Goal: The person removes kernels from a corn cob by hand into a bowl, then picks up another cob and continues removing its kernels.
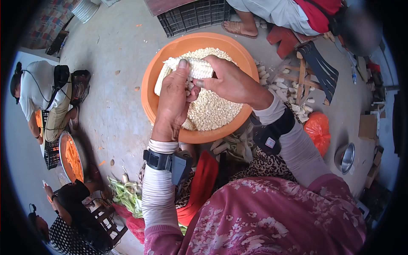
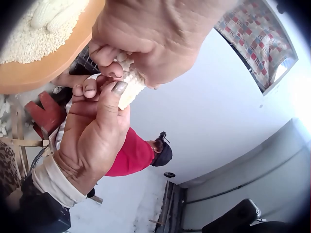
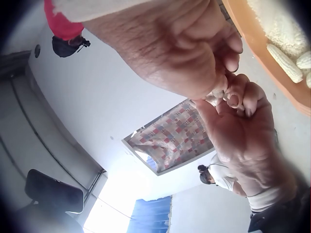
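Note:
A pale ear of corn (image 1: 199,69) is held above a wide orange basin (image 1: 148,91). My right hand (image 1: 236,83) grips its right end, the thumb on the lower side. With its thumb lying on the kernels, my left hand (image 1: 172,100) holds the other end, fingers curled underneath. Some loose kernels (image 2: 124,59) show by the left hand's curled fingers in the left wrist view. Loose corn kernels (image 1: 221,108) fill much of the basin. More whole ears (image 3: 285,64) lie on the kernels along the basin's side.
Bare cobs (image 1: 280,91) lie on the floor right of the basin, beside a wooden stool (image 1: 302,76). A black crate (image 1: 193,19) stands beyond the basin. A red plastic bag (image 1: 318,131) and metal bowl (image 1: 347,158) are at right. Other people sit left and at the top right.

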Demonstrator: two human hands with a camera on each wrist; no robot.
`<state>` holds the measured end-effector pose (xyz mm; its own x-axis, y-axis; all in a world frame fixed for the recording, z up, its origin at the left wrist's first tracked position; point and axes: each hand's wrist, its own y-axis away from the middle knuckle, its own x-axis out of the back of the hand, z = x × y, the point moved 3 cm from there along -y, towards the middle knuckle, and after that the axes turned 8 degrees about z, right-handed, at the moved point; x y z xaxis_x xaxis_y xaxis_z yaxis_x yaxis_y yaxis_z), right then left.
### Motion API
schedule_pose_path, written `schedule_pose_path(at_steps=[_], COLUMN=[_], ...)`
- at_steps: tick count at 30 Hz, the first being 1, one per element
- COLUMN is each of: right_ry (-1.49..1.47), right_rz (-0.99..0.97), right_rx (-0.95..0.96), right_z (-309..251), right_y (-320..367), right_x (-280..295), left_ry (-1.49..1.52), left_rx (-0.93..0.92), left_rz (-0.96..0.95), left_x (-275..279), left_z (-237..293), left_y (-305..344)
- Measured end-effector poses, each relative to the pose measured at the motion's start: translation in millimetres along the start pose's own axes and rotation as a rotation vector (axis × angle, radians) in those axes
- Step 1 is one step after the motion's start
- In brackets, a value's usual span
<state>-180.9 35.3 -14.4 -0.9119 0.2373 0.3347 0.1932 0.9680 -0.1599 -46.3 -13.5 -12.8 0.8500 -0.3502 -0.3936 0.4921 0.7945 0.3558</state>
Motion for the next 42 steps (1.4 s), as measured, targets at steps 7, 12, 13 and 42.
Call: schedule_pose_path(at_steps=[7,12,13,42], right_ry=[0.029,-0.007,-0.007,-0.138], right_rz=[-0.014,-0.039,-0.039,0.011], right_rx=[0.004,-0.016,-0.016,0.046], right_z=[-4,-5,-2,-9], right_y=[0,-1,-1,-4], right_x=[3,4,4,6], left_ry=[-0.06,-0.059,-0.055,0.024], left_rx=[-0.023,-0.015,-0.009,-0.001], left_rz=[-0.02,-0.04,-0.042,-0.043], left_x=[-1,0,1,2], left_z=[2,2,2,3], left_y=[4,3,3,0])
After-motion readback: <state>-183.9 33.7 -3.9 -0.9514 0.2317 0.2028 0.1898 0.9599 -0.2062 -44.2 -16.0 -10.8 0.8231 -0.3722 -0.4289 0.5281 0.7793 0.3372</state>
